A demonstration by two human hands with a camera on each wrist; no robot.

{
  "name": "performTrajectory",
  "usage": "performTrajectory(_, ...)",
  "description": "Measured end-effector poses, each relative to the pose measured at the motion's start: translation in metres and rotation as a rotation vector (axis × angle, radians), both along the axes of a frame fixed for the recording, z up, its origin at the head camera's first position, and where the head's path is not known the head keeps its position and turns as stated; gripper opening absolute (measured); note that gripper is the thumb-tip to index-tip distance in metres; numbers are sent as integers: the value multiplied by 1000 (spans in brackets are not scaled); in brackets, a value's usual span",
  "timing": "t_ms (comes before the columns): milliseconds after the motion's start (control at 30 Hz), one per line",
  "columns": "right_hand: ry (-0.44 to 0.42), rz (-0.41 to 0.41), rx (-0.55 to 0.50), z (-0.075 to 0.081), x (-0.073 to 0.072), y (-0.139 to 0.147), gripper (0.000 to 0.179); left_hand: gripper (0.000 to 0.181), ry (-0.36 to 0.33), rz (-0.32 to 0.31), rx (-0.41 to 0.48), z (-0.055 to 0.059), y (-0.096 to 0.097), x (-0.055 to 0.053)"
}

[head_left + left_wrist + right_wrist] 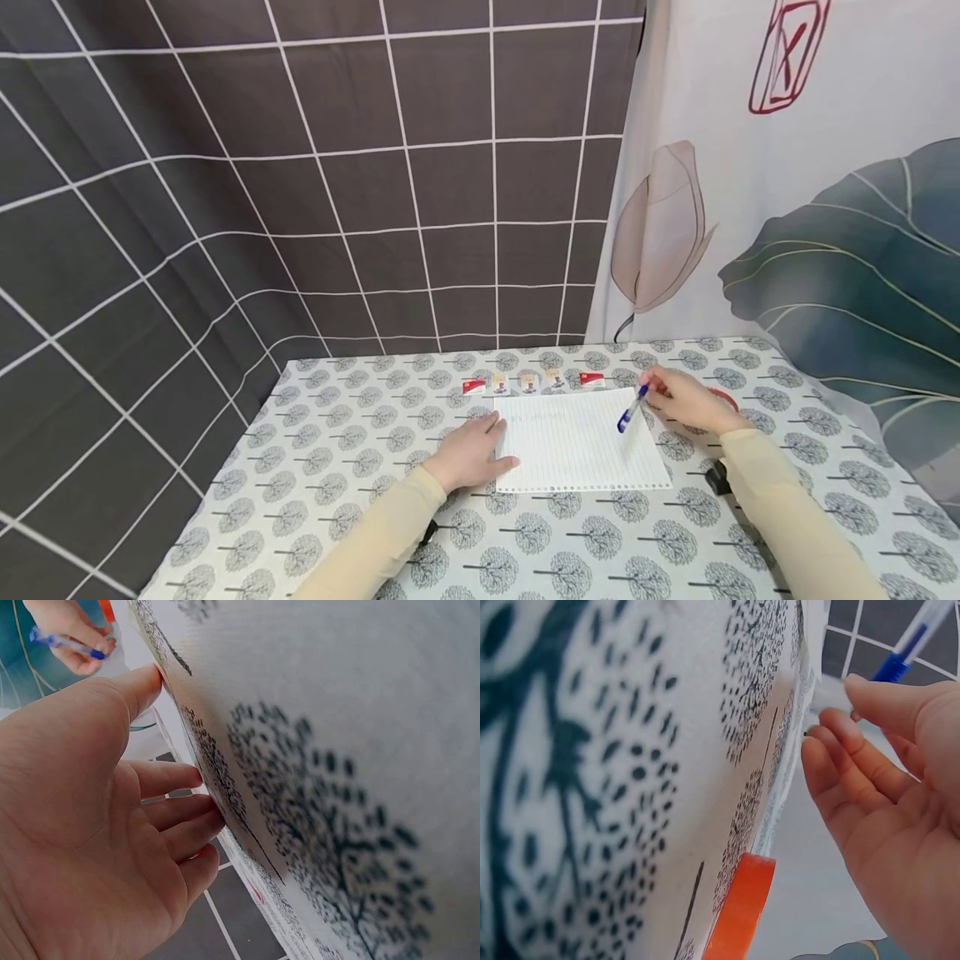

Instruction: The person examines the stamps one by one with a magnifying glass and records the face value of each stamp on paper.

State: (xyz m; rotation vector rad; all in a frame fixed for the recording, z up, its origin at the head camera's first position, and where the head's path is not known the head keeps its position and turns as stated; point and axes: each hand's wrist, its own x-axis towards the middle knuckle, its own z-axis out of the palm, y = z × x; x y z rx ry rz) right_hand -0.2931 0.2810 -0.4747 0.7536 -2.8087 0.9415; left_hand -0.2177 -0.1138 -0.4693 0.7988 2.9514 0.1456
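A lined sheet of paper (577, 450), with a row of punched holes along its near edge and faint writing near the top, lies on the patterned cloth. My left hand (472, 450) rests at its left edge, fingers extended and thumb on the paper; in the left wrist view that hand (97, 817) shows its palm, with fingertips down at the surface. Over the right part of the sheet, my right hand (686, 400) pinches a blue pen (633, 408) by one end, its other end slanting down toward the paper. The right wrist view shows the pen (891, 667) beside the thumb.
Several small cards (528, 383) line up beyond the sheet, a red-and-white card (592, 379) at their right end. An orange-red tape roll (742, 907) sits by my right wrist. The tree-print tablecloth (330, 450) runs back to a dark grid curtain (450, 183).
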Motion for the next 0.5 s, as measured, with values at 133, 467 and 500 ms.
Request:
performTrajectory(133,4,-2,-6,3,2,-2,15,75,-7,6,4,-1,0,-1)
performTrajectory(467,-17,-66,-72,9,7,-8,15,75,-11,12,12,0,0,1)
performTrajectory(500,-17,-62,-84,9,7,-9,15,75,-11,13,13,0,0,1)
